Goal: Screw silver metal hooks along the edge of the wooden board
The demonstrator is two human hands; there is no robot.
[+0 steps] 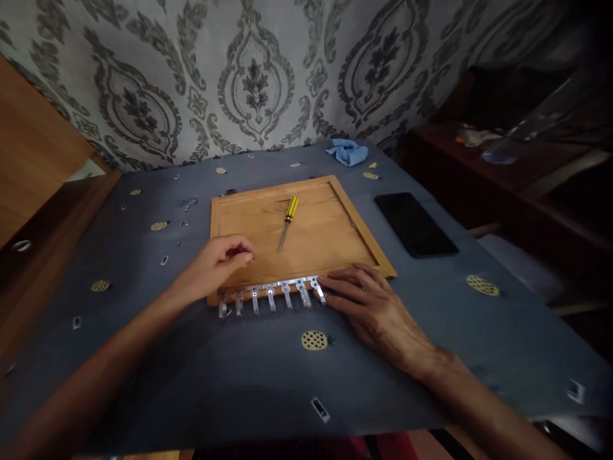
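A wooden board (316,239) with a raised rim lies on the blue cloth-covered table (239,377). A yellow-handled screwdriver (288,219) rests on the board. Along the board's near edge lies a metal rail of hooks (272,295). My left hand (218,260) rests on the board's near left part, fingers curled in a pinch; what they hold is too small to name. My right hand (366,300) lies flat with fingers stretched, touching the right end of the hook rail and the board's near right corner.
A black phone (414,223) lies right of the board. A blue rag (348,152) sits at the far edge by the patterned wall. Small screws and metal bits (164,259) are scattered left of the board. Dark furniture stands to the right.
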